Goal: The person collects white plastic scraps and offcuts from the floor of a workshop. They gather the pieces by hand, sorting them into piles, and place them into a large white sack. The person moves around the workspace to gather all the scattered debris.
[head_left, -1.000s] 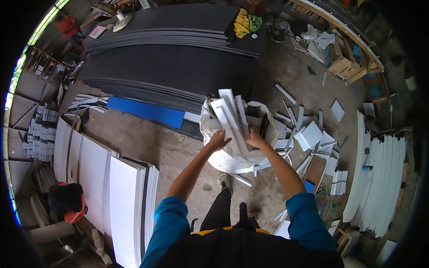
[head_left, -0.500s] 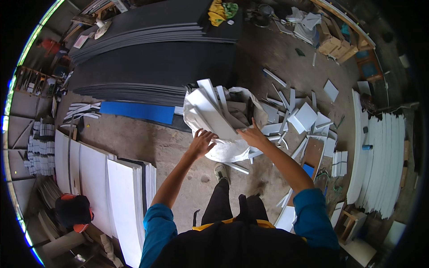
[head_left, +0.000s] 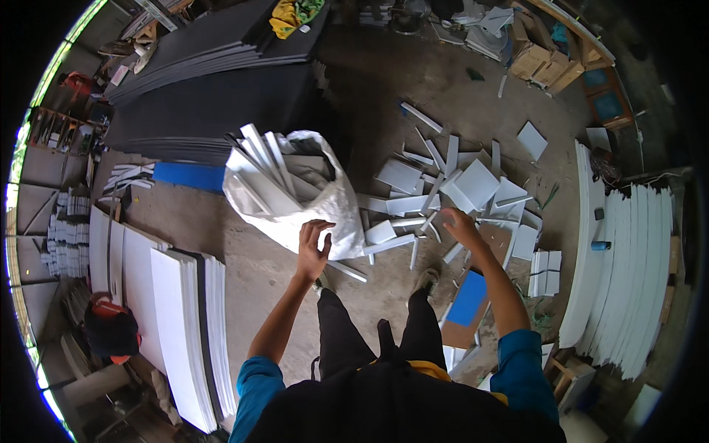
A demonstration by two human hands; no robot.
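The sack (head_left: pixel 336 225) is showing crinkled plastic with a faint sheen. Right of it, the white offcuts (head_left: pixel 473 184) are presenting smooth, matt faces. Beyond it to the left, the dark sheets (head_left: pixel 210 103) are looking smooth and matt; beneath it, the floor (head_left: pixel 258 269) is resembling rough, stained concrete.

The head camera, the left one of a side-by-side fisheye pair, looks from above and behind the left hand (head_left: pixel 313 252) and the right hand (head_left: pixel 461 225), facing steeply down and slightly forward — near enough for both to stand out at mid-view, with the legs (head_left: pixel 343 328) below them. Its wide view reaches past the hands to black sheets (head_left: pixel 207 103) ahead on the left and cardboard boxes (head_left: pixel 535 63) ahead on the right, both farther off. Well left of the hands, a bright strip (head_left: pixel 50 70) bows along the dark rim.
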